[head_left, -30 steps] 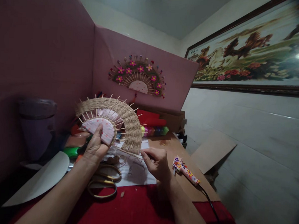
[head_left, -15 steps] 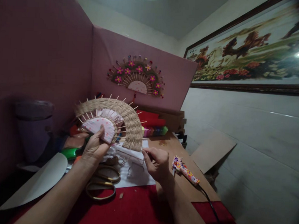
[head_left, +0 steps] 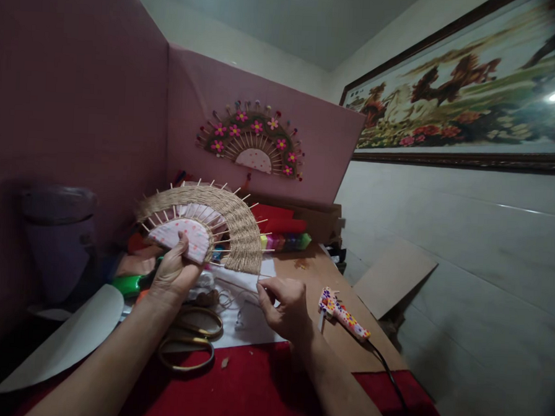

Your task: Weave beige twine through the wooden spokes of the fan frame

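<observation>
Right hand has dropped slightly below the corner of the woven fan, grip pinched, apparently on cord; left hand clamps its spotted centre above the counter; weaving seems in hand; next move calls for steady tension.

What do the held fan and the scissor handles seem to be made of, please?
The held fan: its band is matt, coarse tan cord, perhaps jute, judging by the visible strands; its thin, pale sticks look like wood or bamboo; its dotted centre looks like matt fabric, possibly printed paper.
The scissor handles: probably metal, given their gold-toned sheen, though coated plastic is possible.
</observation>
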`<state>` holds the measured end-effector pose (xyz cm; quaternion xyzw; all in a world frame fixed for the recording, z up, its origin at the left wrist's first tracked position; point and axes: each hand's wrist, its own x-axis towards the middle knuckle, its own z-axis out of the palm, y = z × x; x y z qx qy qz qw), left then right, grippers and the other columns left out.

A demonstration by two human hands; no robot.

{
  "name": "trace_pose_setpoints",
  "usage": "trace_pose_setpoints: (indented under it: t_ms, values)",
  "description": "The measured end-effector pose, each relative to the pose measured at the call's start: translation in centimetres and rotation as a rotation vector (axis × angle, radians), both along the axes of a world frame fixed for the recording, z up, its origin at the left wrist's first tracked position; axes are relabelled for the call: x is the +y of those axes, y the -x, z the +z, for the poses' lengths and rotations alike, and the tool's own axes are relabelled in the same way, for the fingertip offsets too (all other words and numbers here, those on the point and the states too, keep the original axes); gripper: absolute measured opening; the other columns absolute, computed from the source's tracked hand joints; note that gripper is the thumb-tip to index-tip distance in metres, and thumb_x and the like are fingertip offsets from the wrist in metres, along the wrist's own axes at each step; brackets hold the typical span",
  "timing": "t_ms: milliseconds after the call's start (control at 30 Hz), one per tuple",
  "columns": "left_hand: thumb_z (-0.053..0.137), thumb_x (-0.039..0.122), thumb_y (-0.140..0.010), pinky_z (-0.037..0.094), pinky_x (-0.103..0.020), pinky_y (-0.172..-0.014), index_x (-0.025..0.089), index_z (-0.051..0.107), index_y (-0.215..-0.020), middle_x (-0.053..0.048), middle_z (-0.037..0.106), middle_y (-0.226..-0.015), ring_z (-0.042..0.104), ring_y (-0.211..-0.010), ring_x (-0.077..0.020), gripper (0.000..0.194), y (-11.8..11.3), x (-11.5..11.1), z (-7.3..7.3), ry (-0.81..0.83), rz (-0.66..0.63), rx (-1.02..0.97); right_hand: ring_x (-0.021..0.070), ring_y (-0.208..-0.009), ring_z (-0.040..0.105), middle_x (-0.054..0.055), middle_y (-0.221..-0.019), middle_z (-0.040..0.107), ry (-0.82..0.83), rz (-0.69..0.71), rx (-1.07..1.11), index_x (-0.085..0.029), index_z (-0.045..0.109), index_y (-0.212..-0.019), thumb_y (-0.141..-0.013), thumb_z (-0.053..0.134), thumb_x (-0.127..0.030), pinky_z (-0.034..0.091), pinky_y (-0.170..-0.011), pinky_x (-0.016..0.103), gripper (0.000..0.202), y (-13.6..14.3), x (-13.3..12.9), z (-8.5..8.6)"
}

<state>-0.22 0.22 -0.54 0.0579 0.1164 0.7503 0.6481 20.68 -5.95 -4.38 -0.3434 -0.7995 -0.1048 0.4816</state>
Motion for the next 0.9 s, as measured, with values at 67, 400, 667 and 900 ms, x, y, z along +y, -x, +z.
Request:
trace_pose_setpoints:
  t_ms: [67, 400, 667, 900]
  values:
    - [0.041, 0.018, -0.088, 0.051, -0.025, -0.079, 0.019, 0.057, -0.114, -0.006, 0.071, -0.087, 0.066, -0.077, -0.0126, 0.031, 0.1, 0.1, 0.0, -0.010, 0.002, -0.010, 0.0094, -0.050, 0.050, 0.000, -0.057, 0.059, 0.031, 0.003, 0.011, -0.017, 0.061, -0.072, -0.080, 0.052, -0.020, 0.034, -0.053, 0.023, 0.012, -0.1, 0.3, -0.2]
    - [0.042, 0.016, -0.087, 0.055, -0.030, -0.072, 0.019, 0.059, -0.108, -0.005, 0.071, -0.080, 0.067, -0.070, -0.0147, 0.027, 0.7, 0.5, -0.6, 0.007, -0.021, 0.016, 0.0135, -0.067, 0.059, 0.005, -0.074, 0.066, 0.150, 0.065, 0.079, -0.019, 0.068, -0.084, -0.083, 0.054, -0.022, 0.042, -0.062, 0.024, 0.014, -0.7, 1.9, -0.8]
    - [0.043, 0.010, -0.086, 0.055, -0.039, -0.074, 0.017, 0.061, -0.105, -0.006, 0.071, -0.080, 0.067, -0.070, -0.0165, 0.027, 0.3, 0.2, -0.5, 0.037, -0.016, 0.138, 0.0133, -0.063, 0.054, 0.003, -0.067, 0.061, 0.102, 0.002, 0.131, -0.019, 0.064, -0.073, -0.082, 0.057, -0.027, 0.039, -0.061, 0.025, 0.013, -1.8, 1.7, 0.2]
    - [0.049, 0.005, -0.081, 0.056, -0.028, -0.067, 0.017, 0.063, -0.100, -0.003, 0.069, -0.075, 0.065, -0.062, -0.0131, 0.026, 0.1, 0.2, -0.4, 0.154, 0.047, 0.258, 0.0129, -0.064, 0.051, 0.003, -0.068, 0.057, 0.070, -0.016, 0.091, -0.017, 0.059, -0.076, -0.085, 0.052, -0.026, 0.038, -0.061, 0.025, 0.015, -2.3, 1.6, 0.8]
